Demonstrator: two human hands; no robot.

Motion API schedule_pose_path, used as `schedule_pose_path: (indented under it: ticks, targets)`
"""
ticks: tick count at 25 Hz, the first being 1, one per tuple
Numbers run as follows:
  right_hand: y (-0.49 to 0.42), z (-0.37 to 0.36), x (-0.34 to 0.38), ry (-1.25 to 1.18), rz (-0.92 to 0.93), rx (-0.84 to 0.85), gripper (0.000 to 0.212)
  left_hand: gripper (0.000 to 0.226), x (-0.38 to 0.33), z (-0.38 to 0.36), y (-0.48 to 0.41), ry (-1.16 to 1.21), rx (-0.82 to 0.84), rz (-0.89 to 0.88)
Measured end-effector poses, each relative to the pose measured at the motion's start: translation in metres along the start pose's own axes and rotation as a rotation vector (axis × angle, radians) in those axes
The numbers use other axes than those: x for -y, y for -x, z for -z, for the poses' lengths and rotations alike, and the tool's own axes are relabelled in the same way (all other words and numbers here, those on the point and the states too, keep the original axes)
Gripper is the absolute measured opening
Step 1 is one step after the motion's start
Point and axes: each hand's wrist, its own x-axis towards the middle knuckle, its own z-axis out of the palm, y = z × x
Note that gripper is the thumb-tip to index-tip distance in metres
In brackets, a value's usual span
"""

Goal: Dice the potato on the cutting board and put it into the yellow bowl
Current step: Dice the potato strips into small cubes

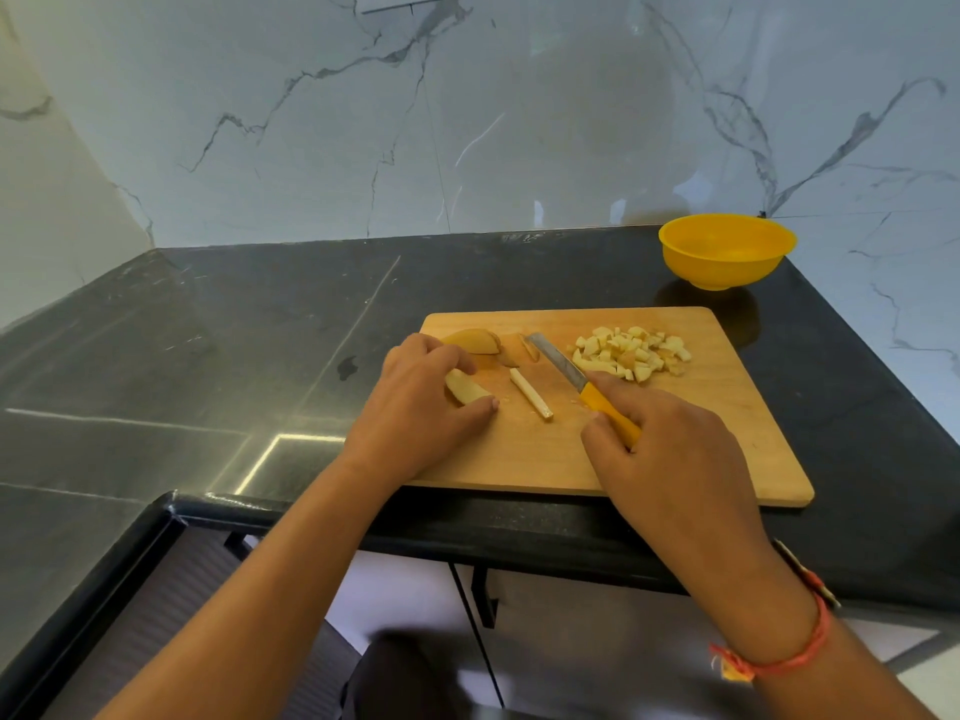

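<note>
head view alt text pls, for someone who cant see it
On a wooden cutting board, a left hand holds a potato piece while the right hand grips a yellow-handled knife. A cut strip lies between them and a pile of diced potato sits to the right. An empty yellow bowl stands beyond the board on a black counter.

one cutting board [597,454], one yellow bowl [723,270], one knife [581,379]
</note>
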Motion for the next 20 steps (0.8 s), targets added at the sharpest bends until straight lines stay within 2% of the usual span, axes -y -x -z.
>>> schedule_pose_path:
  ticks: [5, 8, 12, 15, 20]
  targets:
    - [0.000, -0.001, 0.001, 0.008, 0.000, 0.000, 0.045, 0.046, 0.003, -0.005, 0.003, -0.073, -0.048, 0.064]
    - [0.001, -0.001, 0.000, 0.014, -0.006, -0.018, 0.044, 0.041, -0.005, -0.004, 0.000, -0.049, -0.083, -0.124]
    - [0.001, -0.002, -0.001, 0.015, -0.017, -0.044, 0.043, 0.031, -0.025, -0.008, -0.017, -0.060, 0.120, -0.298]
    - [0.001, -0.002, -0.001, 0.014, -0.011, -0.064, 0.043, 0.021, -0.027, -0.012, -0.026, -0.067, 0.119, -0.284]
    - [0.000, -0.003, -0.001, 0.020, 0.014, -0.063, 0.042, 0.019, -0.034, -0.021, -0.022, -0.033, -0.015, -0.206]
